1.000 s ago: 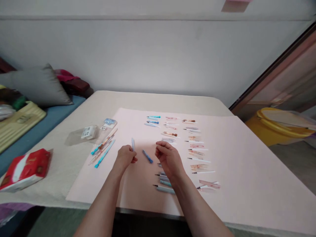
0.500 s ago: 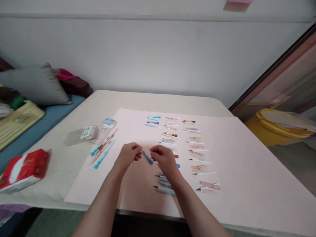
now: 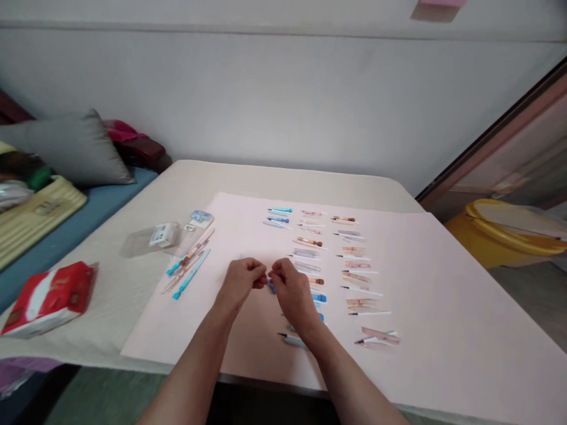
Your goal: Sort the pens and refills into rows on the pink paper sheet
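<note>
Over the middle of the pink sheet (image 3: 177,336), my left hand (image 3: 243,280) and my right hand (image 3: 290,286) come together, fingertips nearly touching. Both are closed in a pinch; whatever is between the fingers is too small or hidden to make out. Just under my right fingertips lies a blue pen part (image 3: 270,287), mostly covered by the hand. Beside my right forearm are blue pen pieces (image 3: 319,297) and a dark-tipped refill with a grey-blue barrel (image 3: 293,340), partly hidden by the arm.
Rows of pen parts, among them a brown-topped piece (image 3: 310,241) and a white refill (image 3: 361,287), lie to the right. On the left are a bright blue pen (image 3: 191,274), a clear plastic case (image 3: 135,243) and a red tissue pack (image 3: 51,298). A yellow bucket (image 3: 473,236) stands beyond the table.
My hands have moved closer together, fingertips now almost meeting. The blue pen part that lay visible between them is now mostly covered by my right hand. The view has shifted slightly.
</note>
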A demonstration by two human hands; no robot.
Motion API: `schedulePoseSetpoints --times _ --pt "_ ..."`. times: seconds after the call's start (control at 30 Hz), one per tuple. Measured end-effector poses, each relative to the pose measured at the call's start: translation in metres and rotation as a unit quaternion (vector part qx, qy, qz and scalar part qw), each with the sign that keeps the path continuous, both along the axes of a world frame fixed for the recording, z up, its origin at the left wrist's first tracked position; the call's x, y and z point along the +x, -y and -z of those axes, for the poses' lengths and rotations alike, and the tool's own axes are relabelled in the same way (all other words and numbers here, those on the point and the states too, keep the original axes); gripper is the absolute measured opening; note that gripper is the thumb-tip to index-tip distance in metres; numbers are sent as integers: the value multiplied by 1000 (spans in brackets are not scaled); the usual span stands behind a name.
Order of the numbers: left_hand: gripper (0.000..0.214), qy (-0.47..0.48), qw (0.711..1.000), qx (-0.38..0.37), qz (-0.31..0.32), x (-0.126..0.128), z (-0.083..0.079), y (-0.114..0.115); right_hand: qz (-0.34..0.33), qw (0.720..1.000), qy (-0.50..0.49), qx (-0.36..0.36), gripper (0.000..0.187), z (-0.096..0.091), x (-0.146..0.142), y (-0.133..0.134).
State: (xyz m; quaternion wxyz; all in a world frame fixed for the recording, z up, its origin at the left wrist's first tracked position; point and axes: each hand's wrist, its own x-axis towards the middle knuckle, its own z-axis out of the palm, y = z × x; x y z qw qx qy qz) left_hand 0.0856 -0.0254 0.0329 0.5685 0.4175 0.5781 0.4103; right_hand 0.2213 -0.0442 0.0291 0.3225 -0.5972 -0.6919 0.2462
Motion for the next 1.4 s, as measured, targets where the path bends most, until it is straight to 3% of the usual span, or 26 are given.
schedulePoseSetpoints --times 0.07,0.17,0.27,0.47,0.6,0.8,1.0,1.13,1.23,1.3,1.4 --pt "19 -12 999 18 -45 -8 -2 -3 3 993 120 6 16 7 -2 -1" --pt "17 -5 995 34 -99 -21 -4 -7 -25 957 289 -15 18 20 -7 0" --pt "15 11 993 40 -114 -26 -5 -8 -51 930 362 -41 23 31 -13 3" --pt "15 45 992 32 -110 -26 -6 -7 -66 916 392 -51 24 32 -24 4" --pt "14 133 986 9 -104 -29 -10 -7 -83 918 384 -54 23 31 -25 3" --pt "8 294 950 -44 -96 -32 -16 -7 -72 928 363 -38 23 31 -22 2" --pt "9 381 917 -76 -93 -32 -14 -7 -64 933 348 -64 23 33 -19 1" --pt "9 409 906 -82 -75 -30 -12 -7 -34 967 250 -27 17 19 -19 2" --pt "9 400 912 -70 -58 -26 -13 -5 8 999 42 32 20 0 -20 5" --pt "12 374 925 -59 -43 -23 -14 -3 27 992 -120 43 20 -9 -21 5" --pt "18 325 945 -42 -17 -16 -16 1 24 955 -296 11 18 -14 -21 5"
